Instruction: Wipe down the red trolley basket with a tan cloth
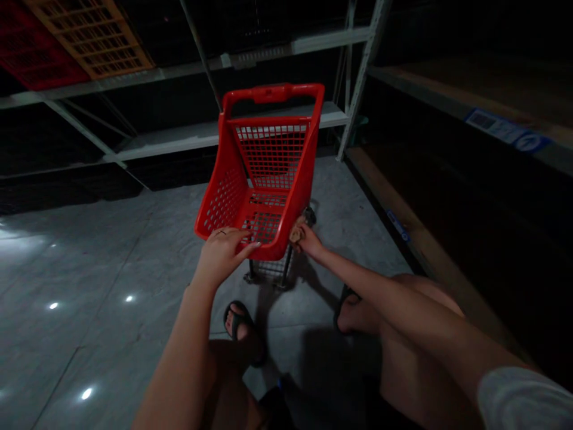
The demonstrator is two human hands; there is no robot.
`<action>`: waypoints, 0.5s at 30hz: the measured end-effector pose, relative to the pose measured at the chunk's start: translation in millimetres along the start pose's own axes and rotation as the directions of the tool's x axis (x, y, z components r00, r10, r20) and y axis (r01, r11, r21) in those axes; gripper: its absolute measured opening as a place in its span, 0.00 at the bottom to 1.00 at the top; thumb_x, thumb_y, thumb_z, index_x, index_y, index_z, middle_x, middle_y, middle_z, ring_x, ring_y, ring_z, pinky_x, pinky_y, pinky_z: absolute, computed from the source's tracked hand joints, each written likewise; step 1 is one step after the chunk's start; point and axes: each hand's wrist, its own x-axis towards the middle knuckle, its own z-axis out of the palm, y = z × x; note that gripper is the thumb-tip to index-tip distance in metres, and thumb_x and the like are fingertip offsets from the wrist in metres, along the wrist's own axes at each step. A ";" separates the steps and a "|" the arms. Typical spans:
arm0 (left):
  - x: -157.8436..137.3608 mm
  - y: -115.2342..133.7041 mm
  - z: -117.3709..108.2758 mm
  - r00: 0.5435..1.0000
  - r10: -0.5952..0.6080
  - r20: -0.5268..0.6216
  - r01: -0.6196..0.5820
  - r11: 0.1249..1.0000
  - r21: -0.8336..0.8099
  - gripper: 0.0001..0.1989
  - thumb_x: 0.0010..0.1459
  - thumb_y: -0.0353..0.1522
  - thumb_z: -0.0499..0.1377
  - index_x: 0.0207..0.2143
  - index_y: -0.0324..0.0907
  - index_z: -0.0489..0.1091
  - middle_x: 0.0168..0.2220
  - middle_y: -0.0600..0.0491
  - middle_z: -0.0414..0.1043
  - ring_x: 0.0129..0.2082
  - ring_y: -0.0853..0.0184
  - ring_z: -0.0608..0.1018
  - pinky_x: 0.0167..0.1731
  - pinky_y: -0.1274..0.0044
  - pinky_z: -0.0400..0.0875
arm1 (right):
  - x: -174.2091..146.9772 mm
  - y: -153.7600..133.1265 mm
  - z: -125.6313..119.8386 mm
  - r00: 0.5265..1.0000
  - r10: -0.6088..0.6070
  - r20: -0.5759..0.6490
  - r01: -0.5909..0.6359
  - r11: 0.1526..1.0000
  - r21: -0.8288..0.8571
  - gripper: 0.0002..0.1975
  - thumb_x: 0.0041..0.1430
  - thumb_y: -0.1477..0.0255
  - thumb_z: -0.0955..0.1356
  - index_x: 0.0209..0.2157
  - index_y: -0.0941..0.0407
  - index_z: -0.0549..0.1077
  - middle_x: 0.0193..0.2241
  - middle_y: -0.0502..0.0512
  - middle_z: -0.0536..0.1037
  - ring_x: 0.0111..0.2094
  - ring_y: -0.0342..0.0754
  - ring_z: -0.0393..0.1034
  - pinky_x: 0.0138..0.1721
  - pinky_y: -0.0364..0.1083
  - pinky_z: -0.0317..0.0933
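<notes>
A small red plastic shopping cart (290,215) stands upright in front of me, its handle at the far end. My left hand (226,248) grips the near rim of its basket, fingers over the edge and thumb along the outside. At the basket's lower right side, my right hand (308,239) is closed on a crumpled brown cloth (296,234). The cloth is against or very close to the outer wall; I cannot tell which. Inside the basket only the red grid shows. Beneath it are dark legs and a caster wheel (308,215).
Behind the cart runs a pale metal shelf rack (179,137), with a yellow crate (96,39) and a red crate (40,54) at upper left. Dark shelving with a blue label (505,128) flanks the right. My sandalled foot (239,325) is on the grey floor (147,257).
</notes>
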 end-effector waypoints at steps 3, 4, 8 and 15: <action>-8.1 -25.1 -1.3 1.000 -0.022 0.014 0.023 1.000 -0.022 0.23 0.65 0.50 0.57 0.48 0.44 0.79 0.48 0.46 0.81 0.51 0.57 0.79 0.58 0.65 0.69 | -21.8 10.4 9.9 0.996 0.059 0.061 -0.059 0.998 0.003 0.16 0.37 0.77 0.67 0.32 0.51 0.65 0.24 0.45 0.73 0.21 0.47 0.67 0.21 0.46 0.64; -9.2 -31.2 -1.6 1.000 -0.026 -0.004 0.026 0.999 -0.029 0.23 0.65 0.50 0.57 0.48 0.44 0.78 0.49 0.46 0.80 0.52 0.57 0.78 0.58 0.65 0.69 | -26.4 3.8 11.4 0.996 0.050 0.068 -0.051 0.999 0.014 0.16 0.39 0.75 0.68 0.34 0.51 0.65 0.27 0.46 0.74 0.23 0.47 0.69 0.22 0.46 0.66; -9.3 -50.7 -3.5 0.995 -0.058 -0.076 0.056 0.998 -0.021 0.26 0.64 0.53 0.56 0.47 0.44 0.79 0.50 0.46 0.80 0.54 0.57 0.78 0.61 0.66 0.65 | -34.3 -59.8 6.7 0.945 -0.321 0.068 0.321 0.947 -0.001 0.15 0.43 0.70 0.69 0.37 0.51 0.68 0.36 0.48 0.76 0.35 0.48 0.72 0.36 0.47 0.70; -0.1 -38.6 5.8 0.983 -0.179 -0.051 0.184 0.976 0.119 0.28 0.65 0.55 0.52 0.37 0.43 0.80 0.35 0.44 0.81 0.42 0.54 0.80 0.49 0.66 0.70 | -45.5 -82.9 14.8 0.768 -0.640 0.040 0.636 0.753 -0.166 0.13 0.47 0.74 0.64 0.37 0.52 0.68 0.40 0.52 0.75 0.45 0.51 0.70 0.52 0.49 0.64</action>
